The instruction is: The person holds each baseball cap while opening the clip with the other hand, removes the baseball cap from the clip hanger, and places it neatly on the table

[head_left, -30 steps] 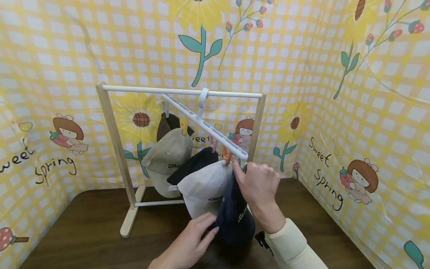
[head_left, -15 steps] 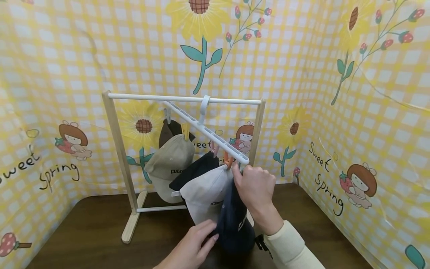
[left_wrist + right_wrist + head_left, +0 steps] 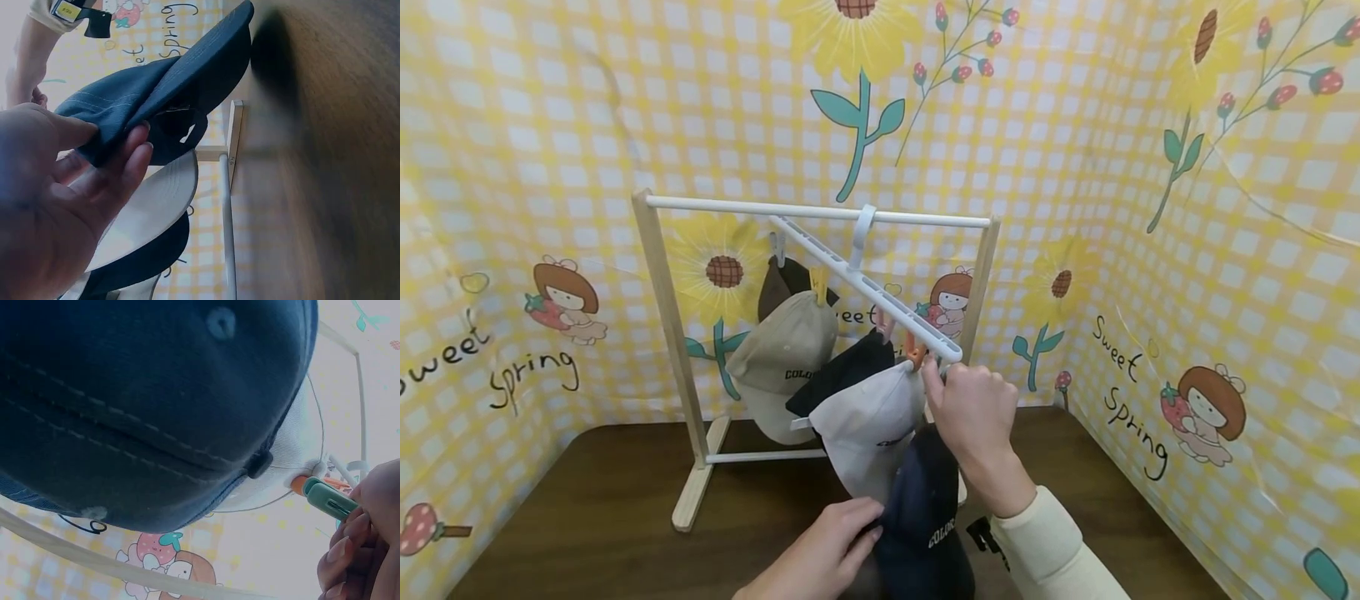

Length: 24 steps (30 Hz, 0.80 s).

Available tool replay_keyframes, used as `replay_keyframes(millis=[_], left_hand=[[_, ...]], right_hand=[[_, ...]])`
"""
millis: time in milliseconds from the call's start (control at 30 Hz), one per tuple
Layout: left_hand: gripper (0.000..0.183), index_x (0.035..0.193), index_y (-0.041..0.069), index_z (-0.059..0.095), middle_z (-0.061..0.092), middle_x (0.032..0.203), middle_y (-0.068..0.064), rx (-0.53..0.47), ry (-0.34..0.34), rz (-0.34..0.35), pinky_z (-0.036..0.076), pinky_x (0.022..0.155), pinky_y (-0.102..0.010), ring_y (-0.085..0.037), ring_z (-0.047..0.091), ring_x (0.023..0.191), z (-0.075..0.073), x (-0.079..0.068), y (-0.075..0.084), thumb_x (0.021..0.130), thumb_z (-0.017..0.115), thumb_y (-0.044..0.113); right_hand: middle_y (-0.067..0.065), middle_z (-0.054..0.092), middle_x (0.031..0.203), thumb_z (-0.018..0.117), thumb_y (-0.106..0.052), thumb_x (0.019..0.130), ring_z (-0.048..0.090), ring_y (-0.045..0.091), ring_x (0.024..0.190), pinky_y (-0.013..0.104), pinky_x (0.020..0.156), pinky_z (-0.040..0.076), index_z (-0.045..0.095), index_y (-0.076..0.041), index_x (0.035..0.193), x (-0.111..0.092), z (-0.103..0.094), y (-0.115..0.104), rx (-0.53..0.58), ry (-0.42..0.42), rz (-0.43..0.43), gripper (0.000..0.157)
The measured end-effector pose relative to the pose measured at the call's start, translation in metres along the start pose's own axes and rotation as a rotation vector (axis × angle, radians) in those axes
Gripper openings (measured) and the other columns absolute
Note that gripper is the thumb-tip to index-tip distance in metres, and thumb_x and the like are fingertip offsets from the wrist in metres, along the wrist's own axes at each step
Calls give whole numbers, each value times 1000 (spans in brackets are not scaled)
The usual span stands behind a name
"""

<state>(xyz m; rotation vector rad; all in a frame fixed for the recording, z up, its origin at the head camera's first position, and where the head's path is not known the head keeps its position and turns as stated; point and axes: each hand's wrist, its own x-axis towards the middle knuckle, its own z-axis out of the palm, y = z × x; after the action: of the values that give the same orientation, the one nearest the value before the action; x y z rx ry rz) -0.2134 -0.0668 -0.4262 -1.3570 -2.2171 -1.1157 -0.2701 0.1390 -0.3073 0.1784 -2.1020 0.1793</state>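
My left hand (image 3: 827, 546) pinches the edge of a navy baseball cap (image 3: 928, 512), thumb on one side and fingers on the other in the left wrist view. Up at the near end of a white clip hanger (image 3: 898, 307), my right hand (image 3: 979, 417) pinches a green clothespin (image 3: 328, 499). The navy cap's crown hangs apart from this clothespin in the right wrist view. Beside it, a white cap (image 3: 868, 417) hangs from an orange clothespin (image 3: 914, 350). A black cap (image 3: 850, 367) under a pink clothespin (image 3: 883, 325) is partly hidden behind the white one.
Farther along the hanger, a beige cap (image 3: 786, 342) hangs from a yellow clothespin (image 3: 817, 285), with a brown cap (image 3: 772, 290) behind it. The hanger hooks over the rack's white top rail (image 3: 752, 205). The wood-legged rack stands on a dark wooden table (image 3: 595, 508).
The navy cap has dropped lower and toward me, away from the hanger's end, with my left hand still on its edge. My right hand has stayed at the hanger's end.
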Motion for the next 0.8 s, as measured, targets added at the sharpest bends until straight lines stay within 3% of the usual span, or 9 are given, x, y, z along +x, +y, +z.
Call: replay_keyframes(millis=[133,333,567,800], left_hand=[[21,86,12,54,50,79,8,-5,-47,-42,43,63,-16,0,44,70,-3,-2,-1,99,61,-2],[22,84,17,54,44,76,14,13,-193,-225,41,60,-19,0,42,66,-5,-7,-2,100,63,5],[15,87,20,61,53,81,17,105,-324,-337,43,59,-22,2,49,70,-1,-8,-3,98,68,11],[9,90,21,67,57,81,17,140,-388,-456,43,58,-25,1,52,70,2,-7,-5,97,70,17]], right_hand=[[1,31,43,55,-37,101,33,21,36,35,35,22,39,-15,44,1,-1,-1,10,6,-2,63],[-1,28,43,56,-37,101,33,21,36,34,36,20,37,-17,43,0,1,0,47,37,-20,64],[-4,26,44,56,-40,102,32,19,38,32,37,18,36,-18,45,-3,4,6,123,34,-30,64],[-6,26,45,59,-41,101,29,16,38,30,38,18,38,-18,47,-5,3,11,168,-3,-22,62]])
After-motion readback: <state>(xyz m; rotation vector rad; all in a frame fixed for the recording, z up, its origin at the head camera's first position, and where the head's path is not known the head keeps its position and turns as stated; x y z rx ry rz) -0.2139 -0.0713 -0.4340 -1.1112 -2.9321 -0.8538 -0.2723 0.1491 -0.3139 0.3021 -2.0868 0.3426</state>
